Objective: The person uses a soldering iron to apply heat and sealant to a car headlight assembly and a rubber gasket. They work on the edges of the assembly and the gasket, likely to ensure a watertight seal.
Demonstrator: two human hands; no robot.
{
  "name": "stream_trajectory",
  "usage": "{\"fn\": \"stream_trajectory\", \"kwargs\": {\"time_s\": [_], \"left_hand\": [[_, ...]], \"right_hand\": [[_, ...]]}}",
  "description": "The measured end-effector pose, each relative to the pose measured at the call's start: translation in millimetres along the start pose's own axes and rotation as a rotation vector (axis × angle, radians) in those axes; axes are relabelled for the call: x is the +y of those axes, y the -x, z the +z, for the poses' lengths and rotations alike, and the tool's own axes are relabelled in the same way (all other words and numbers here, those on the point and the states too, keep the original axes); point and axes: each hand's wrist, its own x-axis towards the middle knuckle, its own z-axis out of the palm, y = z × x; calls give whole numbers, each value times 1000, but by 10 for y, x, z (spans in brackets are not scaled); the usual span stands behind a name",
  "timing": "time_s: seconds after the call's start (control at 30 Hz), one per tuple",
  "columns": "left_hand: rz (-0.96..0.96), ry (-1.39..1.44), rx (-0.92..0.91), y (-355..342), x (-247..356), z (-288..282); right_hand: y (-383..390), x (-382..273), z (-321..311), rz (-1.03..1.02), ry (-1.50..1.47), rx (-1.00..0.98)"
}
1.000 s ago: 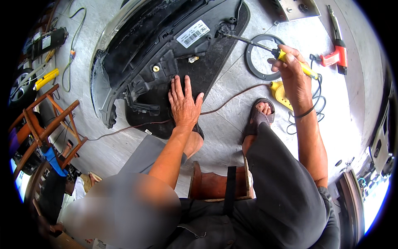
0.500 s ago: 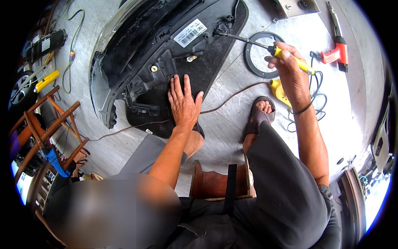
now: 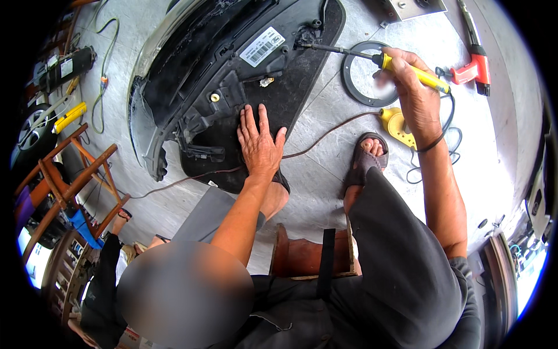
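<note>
A car headlight (image 3: 195, 72) with a black housing and clear lens lies on a dark mat (image 3: 293, 96), a white label facing up. My left hand (image 3: 260, 150) rests flat on the mat with fingers spread, its fingertips beside the housing's lower edge. In my right hand (image 3: 415, 96) is a corded soldering iron (image 3: 431, 79) with a yellow handle and long metal shaft. The iron's tip touches or nearly touches a rough, dark corner of the housing at the upper right; exact contact is too small to tell.
A black ring (image 3: 353, 90) lies under the iron's shaft. Nearby are a yellow power socket block (image 3: 396, 125) with cords and a red heat gun (image 3: 474, 70). A brown cord crosses the mat. At left stands a wooden frame (image 3: 75, 180); another person is at lower left.
The iron's handle has tilted slightly flatter in my right hand, its tip staying at the same corner. My left hand keeps its place. The other person at lower left has shifted.
</note>
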Motion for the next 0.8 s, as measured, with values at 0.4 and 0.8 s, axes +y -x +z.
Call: {"fn": "stream_trajectory", "kwargs": {"time_s": [0.4, 0.8], "left_hand": [[8, -11, 15, -3, -4, 11], [16, -20, 32, -1, -6, 20]], "right_hand": [[-281, -193, -154, -150, 239, -136], [-353, -313, -190, -200, 326, -177]]}}
